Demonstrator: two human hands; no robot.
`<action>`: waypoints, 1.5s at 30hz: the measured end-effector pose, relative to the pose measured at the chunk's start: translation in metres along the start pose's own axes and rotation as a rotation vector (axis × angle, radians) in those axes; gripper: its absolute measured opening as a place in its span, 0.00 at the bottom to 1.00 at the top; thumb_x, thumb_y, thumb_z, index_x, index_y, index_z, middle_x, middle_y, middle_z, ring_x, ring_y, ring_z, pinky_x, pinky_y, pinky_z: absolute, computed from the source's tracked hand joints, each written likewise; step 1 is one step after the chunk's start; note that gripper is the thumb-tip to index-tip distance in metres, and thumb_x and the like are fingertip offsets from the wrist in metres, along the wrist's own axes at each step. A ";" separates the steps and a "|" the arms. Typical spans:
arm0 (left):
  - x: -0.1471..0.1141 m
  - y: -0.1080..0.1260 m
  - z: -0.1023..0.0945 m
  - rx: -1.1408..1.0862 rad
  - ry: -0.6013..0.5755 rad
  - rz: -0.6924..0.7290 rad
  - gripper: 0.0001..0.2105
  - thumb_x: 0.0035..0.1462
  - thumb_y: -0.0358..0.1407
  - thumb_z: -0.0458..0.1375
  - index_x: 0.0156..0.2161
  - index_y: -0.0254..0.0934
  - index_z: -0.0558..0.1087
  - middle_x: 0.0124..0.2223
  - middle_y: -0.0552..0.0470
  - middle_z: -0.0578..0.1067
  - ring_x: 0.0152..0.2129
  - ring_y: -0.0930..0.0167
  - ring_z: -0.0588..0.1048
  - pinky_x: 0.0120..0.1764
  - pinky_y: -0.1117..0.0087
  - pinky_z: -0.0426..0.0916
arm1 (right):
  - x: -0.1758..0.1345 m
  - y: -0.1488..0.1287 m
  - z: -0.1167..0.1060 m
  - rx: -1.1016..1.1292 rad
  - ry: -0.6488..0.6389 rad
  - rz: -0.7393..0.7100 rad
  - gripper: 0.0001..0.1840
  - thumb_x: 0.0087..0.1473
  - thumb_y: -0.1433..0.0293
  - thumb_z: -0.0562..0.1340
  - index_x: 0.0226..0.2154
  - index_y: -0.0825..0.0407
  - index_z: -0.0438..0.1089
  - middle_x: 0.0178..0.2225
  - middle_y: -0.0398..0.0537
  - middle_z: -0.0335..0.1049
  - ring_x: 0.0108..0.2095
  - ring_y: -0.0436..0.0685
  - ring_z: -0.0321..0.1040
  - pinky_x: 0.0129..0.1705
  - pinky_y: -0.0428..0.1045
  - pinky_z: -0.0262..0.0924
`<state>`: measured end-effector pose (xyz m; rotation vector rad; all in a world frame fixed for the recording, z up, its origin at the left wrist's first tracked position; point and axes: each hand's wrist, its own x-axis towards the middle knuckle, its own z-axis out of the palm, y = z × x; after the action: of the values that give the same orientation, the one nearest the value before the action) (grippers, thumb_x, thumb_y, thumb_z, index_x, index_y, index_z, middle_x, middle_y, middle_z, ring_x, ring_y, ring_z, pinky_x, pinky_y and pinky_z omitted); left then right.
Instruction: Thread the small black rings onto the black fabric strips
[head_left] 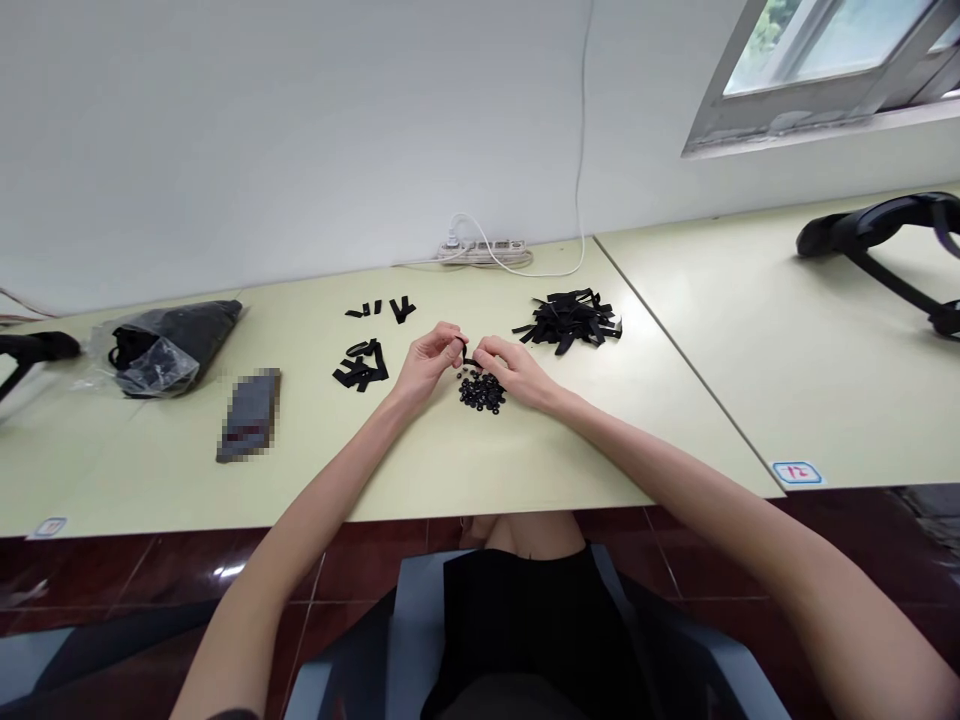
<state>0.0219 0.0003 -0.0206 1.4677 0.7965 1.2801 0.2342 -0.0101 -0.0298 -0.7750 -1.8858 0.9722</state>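
the left hand (429,366) and right hand (517,372) pinch a black strip (470,362), fingers closed together on it, between the hands over the table (480,470). with the strip as clock centre: small black rings (483,392) lie piled at 6 o'clock; a loose cluster of strips (364,375) at 9 o'clock; a larger strip heap (571,318) between 2 and 3 o'clock; a power outlet bar (480,252) at 12 o'clock.

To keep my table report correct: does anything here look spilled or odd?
Nothing looks spilled; the black rings lie heaped beside the right hand. Only the dark item near the plastic bag looks odd: it's pixelated.
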 end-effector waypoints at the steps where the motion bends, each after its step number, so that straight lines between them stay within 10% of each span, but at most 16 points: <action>1: -0.001 0.000 0.001 0.001 0.008 -0.005 0.25 0.53 0.61 0.79 0.36 0.41 0.82 0.44 0.52 0.74 0.29 0.76 0.70 0.36 0.70 0.73 | -0.001 -0.002 -0.001 0.045 -0.013 0.032 0.23 0.76 0.50 0.57 0.32 0.46 0.64 0.32 0.43 0.66 0.36 0.58 0.63 0.43 0.54 0.60; 11: -0.012 0.004 0.008 0.050 0.051 -0.082 0.29 0.56 0.65 0.75 0.36 0.39 0.78 0.62 0.43 0.79 0.58 0.59 0.78 0.57 0.56 0.79 | -0.003 -0.005 -0.009 0.108 0.197 0.057 0.24 0.72 0.43 0.63 0.37 0.45 0.71 0.34 0.46 0.78 0.36 0.58 0.72 0.43 0.54 0.67; 27: -0.021 0.012 0.018 0.136 0.066 0.049 0.23 0.60 0.52 0.77 0.36 0.40 0.70 0.49 0.43 0.85 0.44 0.64 0.83 0.54 0.54 0.81 | -0.009 -0.004 0.000 -0.230 0.260 -0.063 0.18 0.75 0.51 0.60 0.40 0.45 0.72 0.35 0.47 0.81 0.31 0.58 0.72 0.40 0.55 0.67; 45: -0.018 0.012 0.010 0.232 -0.001 0.014 0.18 0.62 0.52 0.75 0.46 0.40 0.87 0.47 0.44 0.86 0.44 0.61 0.82 0.50 0.59 0.75 | -0.009 -0.005 -0.001 -0.210 0.242 -0.060 0.20 0.75 0.48 0.60 0.41 0.44 0.73 0.35 0.48 0.81 0.32 0.59 0.75 0.38 0.55 0.67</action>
<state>0.0259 -0.0228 -0.0146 1.6598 0.9611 1.2285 0.2381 -0.0197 -0.0293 -0.9103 -1.8046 0.6184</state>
